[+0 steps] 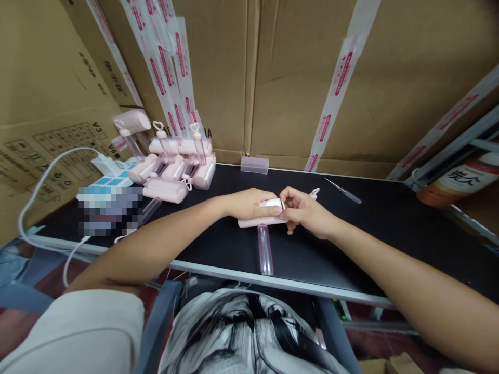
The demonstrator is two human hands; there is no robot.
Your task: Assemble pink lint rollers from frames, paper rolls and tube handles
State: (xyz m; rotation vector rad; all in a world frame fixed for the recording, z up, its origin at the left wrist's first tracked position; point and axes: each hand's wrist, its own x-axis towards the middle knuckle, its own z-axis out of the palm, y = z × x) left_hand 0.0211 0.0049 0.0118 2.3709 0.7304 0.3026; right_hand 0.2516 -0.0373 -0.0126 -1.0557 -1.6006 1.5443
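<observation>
My left hand [251, 203] is wrapped over an oblong pale pink plastic casing [255, 223], holding it low above the black tabletop. At the casing's right end, the fingers of my right hand [304, 210] are closed in a pinch; the exact part between them is hidden. A whitish surface of the casing shows under my left thumb. Just in front of the casing lies a clear pink tube [265, 252], pointing toward me. Behind my right hand, a small pink heart-shaped loop [315, 193] sticks out, its lower part covered.
Several pink casings and clear tubes with heart loops are piled [175, 166] at the left back. A translucent pink block [254, 165] stands by the cardboard. A screwdriver [343, 190] lies at right, near a bottle [462, 179]. A power strip [111, 176] with white cables sits left.
</observation>
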